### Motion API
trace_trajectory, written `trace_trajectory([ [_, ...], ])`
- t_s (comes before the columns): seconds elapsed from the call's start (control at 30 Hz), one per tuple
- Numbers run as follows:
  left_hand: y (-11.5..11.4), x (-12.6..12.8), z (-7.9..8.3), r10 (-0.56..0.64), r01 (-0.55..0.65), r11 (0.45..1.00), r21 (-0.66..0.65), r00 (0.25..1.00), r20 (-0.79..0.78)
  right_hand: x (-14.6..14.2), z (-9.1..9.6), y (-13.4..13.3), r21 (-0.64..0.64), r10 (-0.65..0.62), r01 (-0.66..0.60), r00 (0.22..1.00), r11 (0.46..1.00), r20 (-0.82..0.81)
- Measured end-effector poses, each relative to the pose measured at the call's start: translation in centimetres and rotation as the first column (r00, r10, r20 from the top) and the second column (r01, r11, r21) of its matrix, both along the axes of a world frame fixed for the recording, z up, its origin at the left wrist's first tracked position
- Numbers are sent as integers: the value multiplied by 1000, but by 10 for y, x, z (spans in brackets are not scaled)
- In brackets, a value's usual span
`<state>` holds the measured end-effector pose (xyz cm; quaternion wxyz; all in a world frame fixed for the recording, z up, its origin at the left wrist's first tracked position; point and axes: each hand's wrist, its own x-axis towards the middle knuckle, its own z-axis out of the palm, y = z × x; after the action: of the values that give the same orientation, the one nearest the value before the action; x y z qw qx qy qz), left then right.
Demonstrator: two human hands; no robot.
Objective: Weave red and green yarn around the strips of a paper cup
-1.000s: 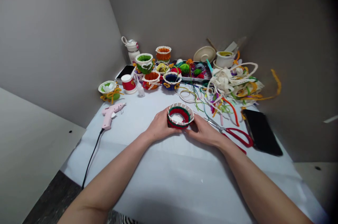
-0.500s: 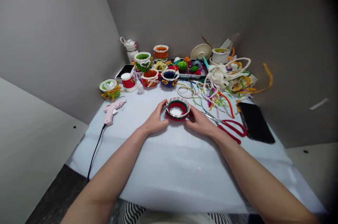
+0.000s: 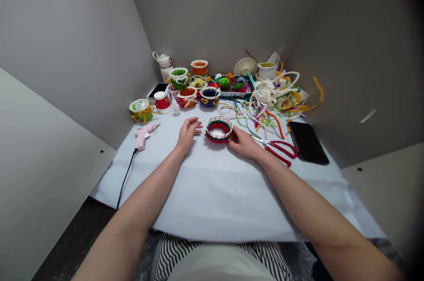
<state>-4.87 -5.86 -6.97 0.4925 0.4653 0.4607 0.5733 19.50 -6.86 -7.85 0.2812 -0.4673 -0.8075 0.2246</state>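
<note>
Left hand newly off red-green basket

The person's left forearm and right forearm stretch forward, bare; the left hand is loosely curled, fingers parted, while the right hand curves inward, thumb lowest.

The place was a craft booth: smooth grey partition walls closed in a white-covered table, which held a pale pink plastic glue gun, red-handled steel scissors, round multicoloured yarn balls, small white-rimmed baskets at the back and a round red-and-green woven basket in front.
</note>
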Motion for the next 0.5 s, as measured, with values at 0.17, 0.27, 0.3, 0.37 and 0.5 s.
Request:
trace_trajectory([
  [0.17,27,-2,38,-11,0,998,-61,982,-187,0,1,0,9,7,-7,1000,1000,-10],
  [0.27,44,5,65,-209,209,976,-53,858,-468,0,0,0,16,10,-10,1000,1000,-19],
  [0.3,49,9,72,-268,287,956,-54,789,-553,1,0,0,17,12,-12,1000,1000,-22],
  [0.37,57,19,81,-347,417,904,-95,587,-732,1,0,1,19,15,-14,1000,1000,-26],
  [0.5,72,36,83,-323,506,846,-166,239,-916,3,1,0,14,25,-24,998,1000,-61],
])
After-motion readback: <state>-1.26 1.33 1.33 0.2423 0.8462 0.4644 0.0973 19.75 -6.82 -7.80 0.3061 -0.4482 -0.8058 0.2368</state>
